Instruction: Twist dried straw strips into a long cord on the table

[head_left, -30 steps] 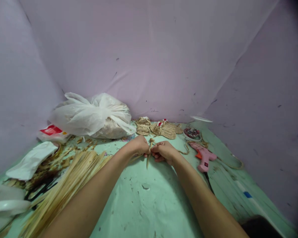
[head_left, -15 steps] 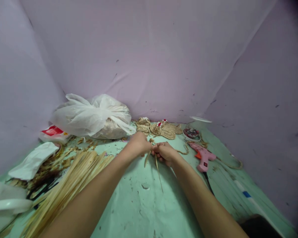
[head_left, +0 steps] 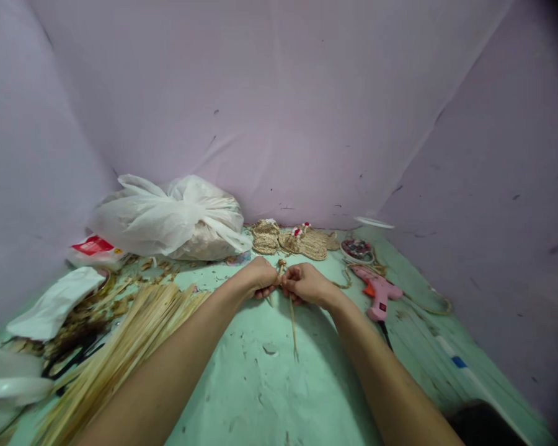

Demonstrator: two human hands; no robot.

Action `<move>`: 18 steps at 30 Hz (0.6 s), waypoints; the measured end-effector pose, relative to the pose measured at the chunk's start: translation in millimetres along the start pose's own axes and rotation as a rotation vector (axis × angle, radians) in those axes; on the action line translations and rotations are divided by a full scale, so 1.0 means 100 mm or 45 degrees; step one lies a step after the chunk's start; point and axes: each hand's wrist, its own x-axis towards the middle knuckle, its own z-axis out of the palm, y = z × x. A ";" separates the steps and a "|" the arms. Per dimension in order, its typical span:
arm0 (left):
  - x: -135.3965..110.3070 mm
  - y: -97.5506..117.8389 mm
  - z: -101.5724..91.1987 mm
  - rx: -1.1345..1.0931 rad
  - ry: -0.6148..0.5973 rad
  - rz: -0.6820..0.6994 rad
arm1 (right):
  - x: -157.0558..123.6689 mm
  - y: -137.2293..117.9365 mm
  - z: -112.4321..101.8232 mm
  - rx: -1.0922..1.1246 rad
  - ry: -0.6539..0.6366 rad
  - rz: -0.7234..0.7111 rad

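Close together over the middle of the green surface, my left hand (head_left: 261, 277) and my right hand (head_left: 305, 283) both pinch a small piece of dried plant fibre (head_left: 281, 265). Its knotted tan top stands up between the fingers. From under my right hand a thin strand (head_left: 293, 331) hangs toward me, and a shorter end shows below my left hand. The exact grip is partly hidden by the fingers. Just beyond the hands lie woven fibre slippers (head_left: 312, 243) with red and white trim.
A bundle of flat fibre strips (head_left: 139, 328) lies left, near a tied white plastic bag (head_left: 186, 217) and dry scraps (head_left: 121, 303). To the right are a pink glue gun (head_left: 377, 291), a bowl of small bits (head_left: 357, 249) and a braided cord (head_left: 428, 305).
My left hand has come down slightly and turned, its fingers curling at the fibre. The knotted top shows more clearly between the hands. The view has shifted a little.
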 end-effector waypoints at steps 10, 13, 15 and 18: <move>-0.05 0.02 0.05 -0.015 0.085 0.022 | -0.17 -0.23 0.02 -1.115 0.347 -0.147; -0.06 0.02 0.06 -0.163 0.067 -0.040 | -0.24 -0.30 0.06 -1.085 0.319 -0.130; -0.05 0.01 0.05 -0.228 0.034 -0.078 | -0.25 -0.31 0.09 -1.051 0.290 -0.163; -0.02 -0.03 0.01 -0.257 -0.033 -0.062 | -0.22 -0.29 0.08 -0.927 0.222 -0.232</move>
